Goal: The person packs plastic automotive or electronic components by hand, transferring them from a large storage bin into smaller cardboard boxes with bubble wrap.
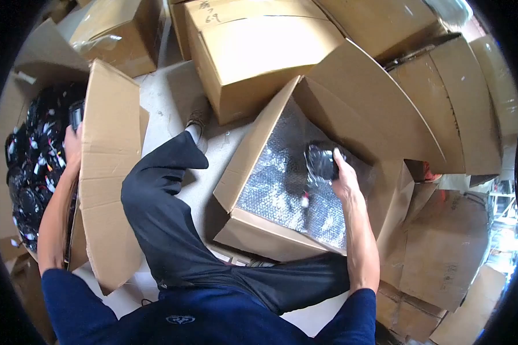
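My right hand (344, 175) is closed around a black wired part (322, 163), partly wrapped in shiny clear film. A short lead with a white and red plug (304, 200) dangles from it. The part hangs over an open cardboard box (270, 234) lined with silvery bubble wrap (273, 178). On the left, my left hand (72, 146) reaches inside another open box (110, 172), its fingers closed at a dark, glossy part (76, 114). Many similar black round parts (31, 198), with white plugs and thin wires, fill that box. Its raised flap hides part of my left hand.
A large closed carton (265, 46) stands ahead, with another carton (118, 34) at the far left. More cardboard boxes (443, 98) crowd the right side. My dark-trousered legs (161, 213) spread between the two open boxes over a pale floor (175, 86).
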Available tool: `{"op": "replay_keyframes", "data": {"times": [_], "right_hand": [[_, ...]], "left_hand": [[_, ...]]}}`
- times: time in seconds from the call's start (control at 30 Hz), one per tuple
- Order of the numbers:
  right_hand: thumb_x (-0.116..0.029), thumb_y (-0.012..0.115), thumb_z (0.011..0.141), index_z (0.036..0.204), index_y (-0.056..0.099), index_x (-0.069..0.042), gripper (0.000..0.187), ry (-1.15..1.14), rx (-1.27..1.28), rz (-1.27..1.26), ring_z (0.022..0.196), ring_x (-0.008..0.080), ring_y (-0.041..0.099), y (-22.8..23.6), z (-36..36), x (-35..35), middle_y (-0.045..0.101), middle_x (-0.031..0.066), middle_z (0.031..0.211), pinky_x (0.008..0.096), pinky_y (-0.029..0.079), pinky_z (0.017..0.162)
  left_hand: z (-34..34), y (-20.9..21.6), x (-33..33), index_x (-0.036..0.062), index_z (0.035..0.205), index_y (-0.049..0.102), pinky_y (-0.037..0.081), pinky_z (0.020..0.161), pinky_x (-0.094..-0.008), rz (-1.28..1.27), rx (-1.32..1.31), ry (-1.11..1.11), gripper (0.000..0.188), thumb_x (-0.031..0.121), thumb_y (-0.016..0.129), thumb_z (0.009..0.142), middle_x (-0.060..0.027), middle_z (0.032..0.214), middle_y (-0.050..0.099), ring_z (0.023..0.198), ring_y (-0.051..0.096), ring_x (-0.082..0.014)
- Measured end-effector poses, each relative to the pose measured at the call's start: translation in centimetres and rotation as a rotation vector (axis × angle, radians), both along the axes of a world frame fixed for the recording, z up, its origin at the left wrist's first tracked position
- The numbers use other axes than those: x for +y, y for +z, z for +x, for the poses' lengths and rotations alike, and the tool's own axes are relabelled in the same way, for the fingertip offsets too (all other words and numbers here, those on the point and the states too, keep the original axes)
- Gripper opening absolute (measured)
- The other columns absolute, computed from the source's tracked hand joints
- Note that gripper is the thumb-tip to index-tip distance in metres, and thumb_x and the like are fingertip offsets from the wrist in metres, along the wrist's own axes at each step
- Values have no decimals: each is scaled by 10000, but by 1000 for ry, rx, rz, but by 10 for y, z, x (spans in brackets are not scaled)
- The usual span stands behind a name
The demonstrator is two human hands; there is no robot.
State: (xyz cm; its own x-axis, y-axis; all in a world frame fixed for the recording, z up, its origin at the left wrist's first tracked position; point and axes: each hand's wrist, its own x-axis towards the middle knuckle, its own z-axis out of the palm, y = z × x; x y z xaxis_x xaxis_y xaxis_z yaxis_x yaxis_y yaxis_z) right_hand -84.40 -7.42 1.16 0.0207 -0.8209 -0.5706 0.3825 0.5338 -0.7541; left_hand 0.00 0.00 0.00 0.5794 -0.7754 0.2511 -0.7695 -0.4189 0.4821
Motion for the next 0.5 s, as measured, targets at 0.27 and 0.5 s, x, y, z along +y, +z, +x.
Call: {"op": "replay_keyframes", "data": {"times": [0.27,0.5], "right_hand": [[-284,701,954,1180,661,-24,347,-203,-315,-104,1113,268,659,-124,44,-108,706,125,1192,467,509,1017],[-374,717,927,1090,664,78,483,-124,515,-71,907,296,704,-123,102,-118,708,193,984,448,581,646]], "left_hand": [[-45,161,1,-61,1150,584,486,761,-391,-208,-409,-33,502,426,515,1044,-177,901,626,798,588,-283],[-111,303,14,104,921,567,321,434,-208,-312,203,-29,418,511,547,1014,44,599,480,462,438,-59]]}}
